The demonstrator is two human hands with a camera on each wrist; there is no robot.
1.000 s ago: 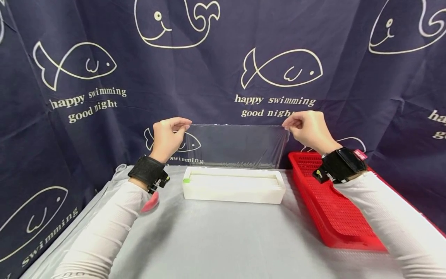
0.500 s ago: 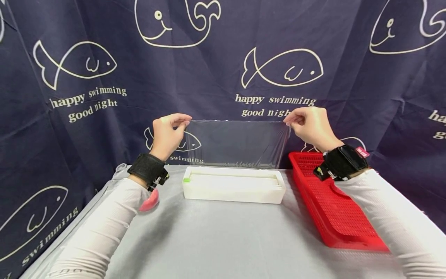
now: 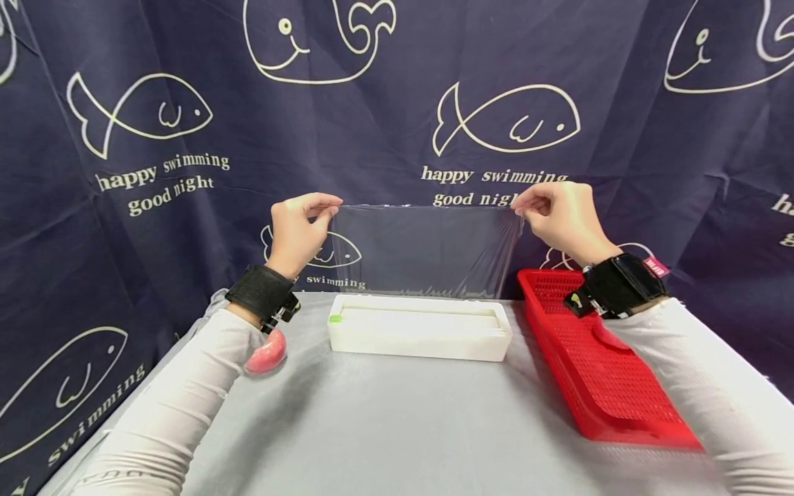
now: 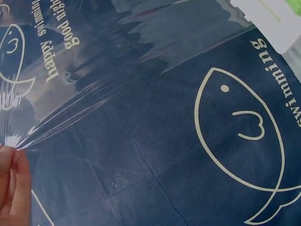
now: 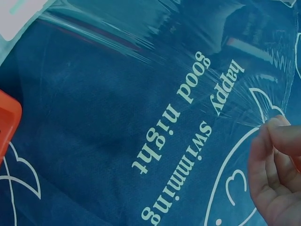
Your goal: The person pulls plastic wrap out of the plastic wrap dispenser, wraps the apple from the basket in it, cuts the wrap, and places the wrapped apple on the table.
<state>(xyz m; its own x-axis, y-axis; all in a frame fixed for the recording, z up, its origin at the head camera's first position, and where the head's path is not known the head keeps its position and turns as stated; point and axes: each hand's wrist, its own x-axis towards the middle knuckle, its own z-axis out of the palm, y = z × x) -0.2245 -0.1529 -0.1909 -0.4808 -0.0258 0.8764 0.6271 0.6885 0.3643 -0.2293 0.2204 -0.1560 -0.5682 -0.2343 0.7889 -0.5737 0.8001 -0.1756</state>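
Between my two raised hands a clear sheet of plastic wrap (image 3: pixel 428 248) is stretched, its top edge nearly level. My left hand (image 3: pixel 299 231) pinches the upper left corner between thumb and fingers. At the upper right corner, my right hand (image 3: pixel 563 217) pinches the film the same way. In both wrist views the film gathers into creases at the fingertips. Below, the sheet runs down to the back of a long white plastic wrap dispenser (image 3: pixel 418 344) on the table. A small green piece (image 3: pixel 336 319) shows at the dispenser's left end.
On the right stands a red perforated basket (image 3: pixel 620 386), partly behind my right forearm; a red object (image 3: pixel 611 337) lies in it. A pink curved object (image 3: pixel 267 353) rests on the grey table (image 3: pixel 397 420) beside my left forearm. A dark blue curtain (image 3: pixel 397 138) hangs behind the table.
Both hands have risen, drawing the film taller above the dispenser. The right hand has also shifted slightly right. The dispenser and basket keep their places on the table.
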